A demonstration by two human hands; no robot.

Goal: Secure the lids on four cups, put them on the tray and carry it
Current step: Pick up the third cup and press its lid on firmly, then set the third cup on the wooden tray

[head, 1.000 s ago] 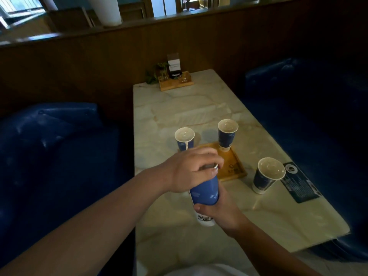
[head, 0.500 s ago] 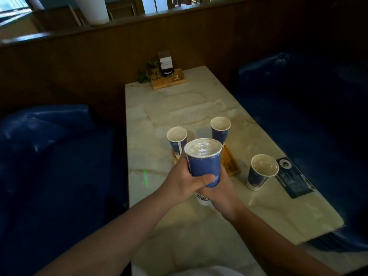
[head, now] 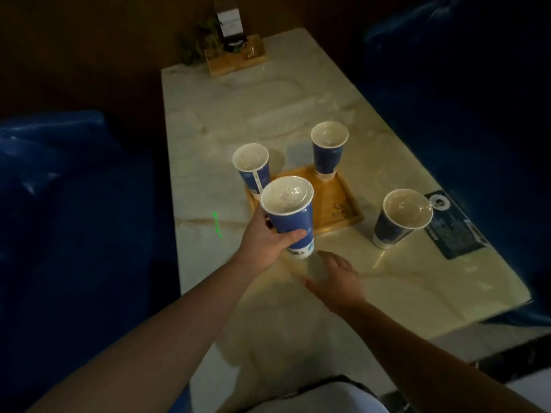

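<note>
A pale marble table (head: 298,108) runs between two dark blue padded seats (head: 59,204). At its far end a small wooden stand (head: 235,59) holds a card sign (head: 229,22) and a leafy plant (head: 202,40). A dark printed card (head: 459,231) lies flat near the right edge.

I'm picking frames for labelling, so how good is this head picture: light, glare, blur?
Head view: dim overall, seats nearly black; the table catches the only warm light, with a glint near the right cup. Right hand slightly motion-blurred; left hand and its held cup sharper. A green flare streak sits on the table. Wide-angle bending at edges.
</note>
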